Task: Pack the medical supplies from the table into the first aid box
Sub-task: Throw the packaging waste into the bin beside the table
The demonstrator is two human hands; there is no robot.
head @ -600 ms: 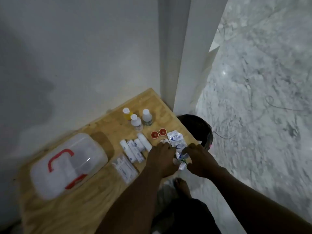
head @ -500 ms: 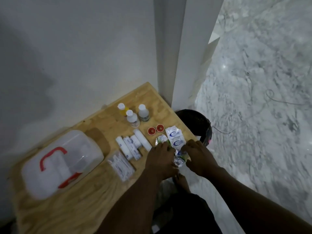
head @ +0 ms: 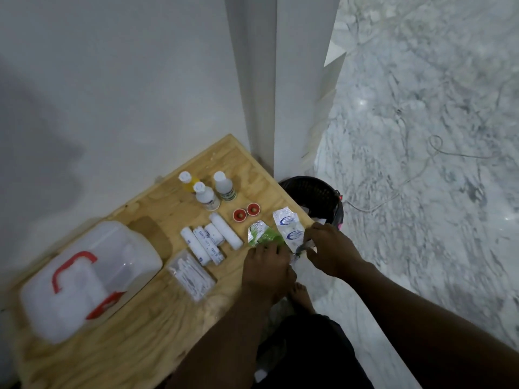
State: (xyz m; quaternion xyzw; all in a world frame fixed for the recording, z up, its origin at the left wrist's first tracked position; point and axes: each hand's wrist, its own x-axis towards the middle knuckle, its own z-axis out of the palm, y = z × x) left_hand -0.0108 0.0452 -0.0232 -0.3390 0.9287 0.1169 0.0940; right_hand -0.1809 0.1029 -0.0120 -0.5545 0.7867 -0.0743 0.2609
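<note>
The plywood desk [head: 157,346] stands in a wall corner. The first aid box [head: 87,279], a translucent white plastic case with a red handle and red latch, sits closed at the left end of the desk, well apart from both hands. No supply is inside it as far as its cloudy walls allow a judgement.

The supplies lie in rough rows to the right of the box, evidently sorted by type for easy picking:
- three white-capped plastic bottles [head: 207,192] at the far edge, upright;
- two small red round caps [head: 246,212] just to their right, nearer;
- white rolled bandages [head: 210,240] lying side by side in the middle;
- a clear bag of white swabs [head: 191,275] near the box;
- a green and silver foil sachet [head: 262,234] and a white and blue printed sachet strip [head: 289,228] at the right edge.

The left hand [head: 266,273] lies palm down with fingertips on the near end of the green sachet; whether it pinches it cannot be told. The right hand [head: 328,248] is curled over the near end of the white strip, apparently pinching it. A black waste bin [head: 323,197] stands on the floor just beyond the right edge of the desk, so loose sachets there could slide off.

Judgement: packing has not started; the sachets are being gathered first, and the box must be opened.
</note>
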